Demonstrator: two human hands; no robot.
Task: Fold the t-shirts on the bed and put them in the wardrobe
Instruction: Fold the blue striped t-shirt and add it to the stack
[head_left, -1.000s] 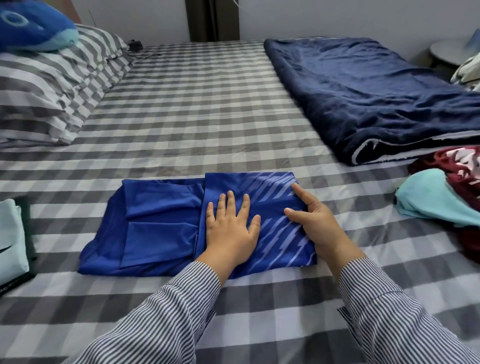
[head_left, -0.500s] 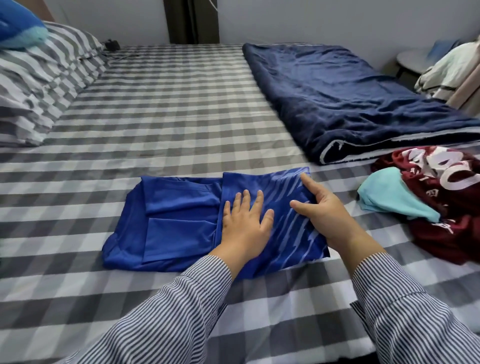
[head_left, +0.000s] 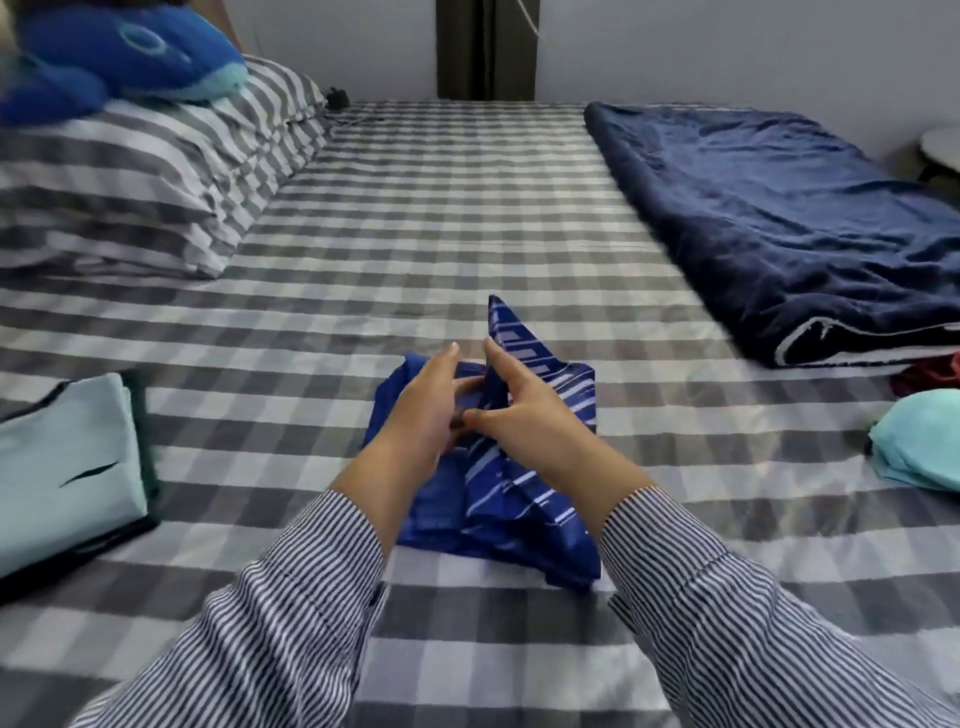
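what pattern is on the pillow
Grey and white stripes on the pillow, seen in the head view.

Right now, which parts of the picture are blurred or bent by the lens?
Head view: the plush toy and pale folded shirt at the left edge are smeared by motion; the blue shirt in the middle stays fairly sharp; the wide lens curves the bed stripes.

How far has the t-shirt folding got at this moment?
Done: a folded light teal shirt lies at the left. In hand: the left hand and right hand hold the blue t-shirt, partly folded, one corner raised. Left: a crumpled teal garment at the right; no wardrobe in view.
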